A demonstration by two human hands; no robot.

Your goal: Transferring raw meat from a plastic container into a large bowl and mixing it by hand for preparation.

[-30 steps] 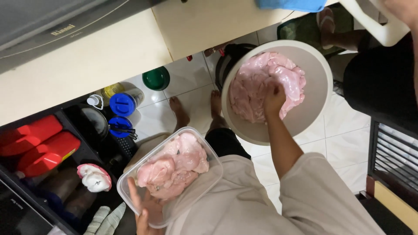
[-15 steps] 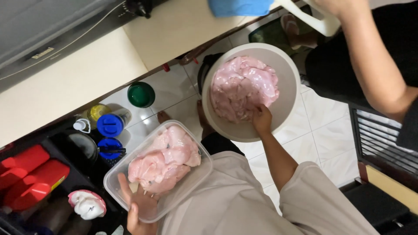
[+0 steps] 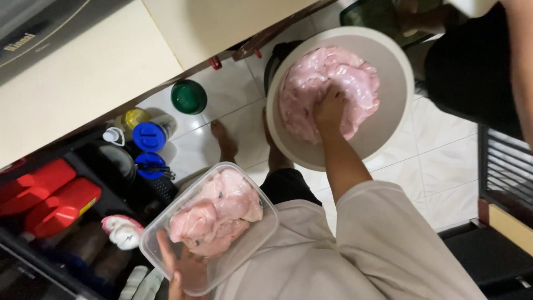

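Observation:
My left hand [image 3: 183, 266] supports a clear rectangular plastic container [image 3: 261, 236] from below; the container is filled with pink raw meat pieces [image 3: 216, 211]. My right hand [image 3: 328, 108] reaches into a large white round bowl [image 3: 397, 83] and its fingers are dug into the heap of pink raw meat [image 3: 344, 78] there. Whether the fingers have closed on a piece is hidden by the meat. The bowl sits low, over the tiled floor, beyond my bare feet [image 3: 222, 139].
A cream countertop [image 3: 100, 72] runs along the upper left. Below it stand a green-lidded jar [image 3: 189, 96], blue-capped bottles [image 3: 147, 136] and red containers [image 3: 50, 197]. Another person in dark clothing [image 3: 472, 66] stands at the upper right. A dark metal rack [image 3: 508, 172] is at the right.
The view has shifted closer. My right hand has pushed from the bowl's lower edge deeper into the meat. The container in my left hand stays level.

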